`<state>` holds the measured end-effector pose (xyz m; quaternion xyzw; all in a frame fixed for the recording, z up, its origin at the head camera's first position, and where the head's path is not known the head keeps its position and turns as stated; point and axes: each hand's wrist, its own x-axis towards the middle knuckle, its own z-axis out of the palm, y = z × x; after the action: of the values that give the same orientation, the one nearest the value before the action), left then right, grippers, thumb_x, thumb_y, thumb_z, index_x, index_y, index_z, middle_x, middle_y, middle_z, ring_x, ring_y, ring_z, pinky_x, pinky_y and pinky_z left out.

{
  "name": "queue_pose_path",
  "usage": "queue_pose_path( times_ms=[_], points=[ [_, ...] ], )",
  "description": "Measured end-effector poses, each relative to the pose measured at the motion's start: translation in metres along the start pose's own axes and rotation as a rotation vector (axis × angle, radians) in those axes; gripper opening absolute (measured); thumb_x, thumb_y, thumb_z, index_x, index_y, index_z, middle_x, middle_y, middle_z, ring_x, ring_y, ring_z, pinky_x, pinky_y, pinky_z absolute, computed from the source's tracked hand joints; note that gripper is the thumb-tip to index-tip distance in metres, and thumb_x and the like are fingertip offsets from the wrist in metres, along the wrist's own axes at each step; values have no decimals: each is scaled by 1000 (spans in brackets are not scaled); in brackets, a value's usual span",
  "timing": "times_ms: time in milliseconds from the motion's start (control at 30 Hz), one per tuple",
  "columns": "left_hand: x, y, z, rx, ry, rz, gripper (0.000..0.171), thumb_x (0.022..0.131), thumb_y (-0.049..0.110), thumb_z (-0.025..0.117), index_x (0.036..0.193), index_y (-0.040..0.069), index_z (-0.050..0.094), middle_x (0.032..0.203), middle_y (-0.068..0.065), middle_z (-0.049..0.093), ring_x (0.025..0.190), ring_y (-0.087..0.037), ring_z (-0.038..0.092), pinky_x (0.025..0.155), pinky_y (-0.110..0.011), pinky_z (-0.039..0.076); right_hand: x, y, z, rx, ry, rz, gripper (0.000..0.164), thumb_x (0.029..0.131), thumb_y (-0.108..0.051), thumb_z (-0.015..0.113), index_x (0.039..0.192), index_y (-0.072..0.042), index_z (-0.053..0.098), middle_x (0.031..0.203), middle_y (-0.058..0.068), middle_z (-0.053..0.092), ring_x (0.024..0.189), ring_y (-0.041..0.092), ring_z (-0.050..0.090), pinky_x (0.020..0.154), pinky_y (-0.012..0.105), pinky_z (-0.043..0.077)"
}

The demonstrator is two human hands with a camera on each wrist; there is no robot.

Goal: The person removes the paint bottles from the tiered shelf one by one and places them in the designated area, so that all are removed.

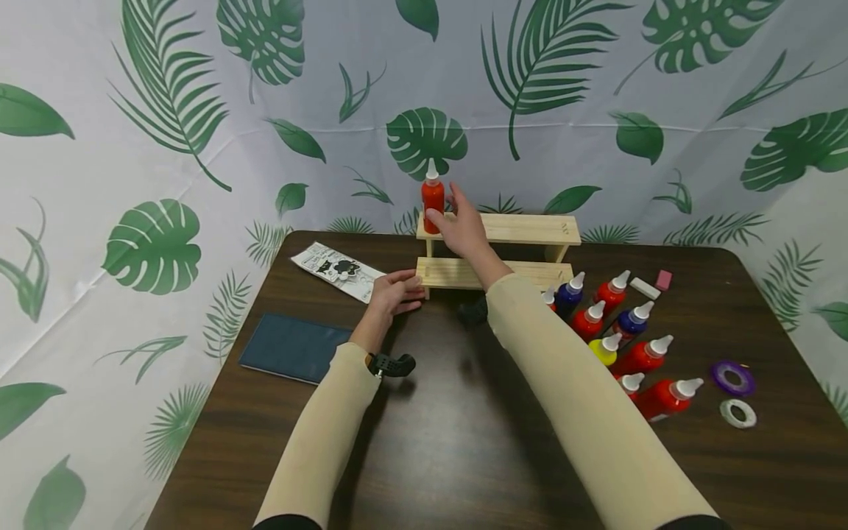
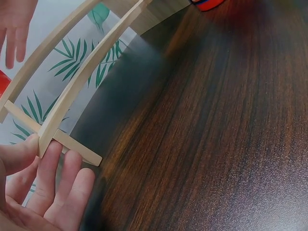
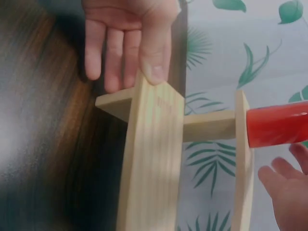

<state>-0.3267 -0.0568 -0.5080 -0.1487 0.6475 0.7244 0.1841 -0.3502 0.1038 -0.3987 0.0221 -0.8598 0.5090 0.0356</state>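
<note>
A two-tier wooden rack (image 1: 523,230) stands at the back of the table. At its left end my left hand (image 1: 392,294) pinches the lower shelf (image 3: 154,159), thumb on top and fingers beneath. On the left end of the upper shelf stands a red squeeze bottle (image 1: 433,197) with a white nozzle, upright. Right beside it is my right hand (image 1: 464,228), its thumb across the bottle's lower front in the head view. The right wrist view shows that hand's fingers (image 3: 284,168) spread and held off the bottle's side.
Several red, blue and yellow bottles (image 1: 641,357) stand right of the rack, partly behind my right sleeve. Tape rolls (image 1: 738,414) lie farther right, a pink block (image 1: 663,280) behind. Left are a dark blue folder (image 1: 291,347) and a printed white sheet (image 1: 338,269).
</note>
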Motion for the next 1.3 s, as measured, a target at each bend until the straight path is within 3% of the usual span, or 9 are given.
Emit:
queue_pose_path(
  times_ms=[300,600,767,1000,1167,1300],
  points=[
    [-1,0,7,24,-6,-4,34,88,19,71,122,13,65,103,-12,71,84,-19,71,70,-32,59,-1,-2,-1,-6,74,-10,53,96,-27,60,143,-10,41,131,13,53,118,27,51,100,40,45],
    [-1,1,6,11,-3,-4,34,89,18,70,122,13,65,102,-14,71,84,-20,71,70,-33,59,-26,17,10,195,147,-54,50,95,-26,61,140,-12,44,137,9,50,122,25,53,101,37,46],
    [0,1,5,17,-4,-18,35,89,19,70,123,13,65,104,-14,71,86,-20,71,72,-33,59,-66,33,7,251,178,-94,50,93,-24,64,138,-10,48,131,11,55,116,27,57,96,41,49],
    [1,1,2,20,-8,-10,36,89,19,70,124,12,64,105,-14,70,87,-20,70,74,-34,59,-143,55,-9,345,193,-42,50,90,-16,68,136,-6,50,131,15,55,117,31,54,98,44,47],
    [0,1,0,28,17,-10,36,89,19,70,124,12,64,104,-13,70,89,-21,70,72,-33,59,-193,86,-12,310,222,40,51,89,-18,69,136,-7,50,132,14,55,120,30,54,97,42,47],
    [-1,1,2,33,12,-6,37,89,20,69,125,12,63,105,-13,70,91,-22,70,73,-33,59,-222,113,-21,246,293,69,50,90,-20,69,135,-9,51,131,10,57,119,26,56,95,36,48]
  ],
)
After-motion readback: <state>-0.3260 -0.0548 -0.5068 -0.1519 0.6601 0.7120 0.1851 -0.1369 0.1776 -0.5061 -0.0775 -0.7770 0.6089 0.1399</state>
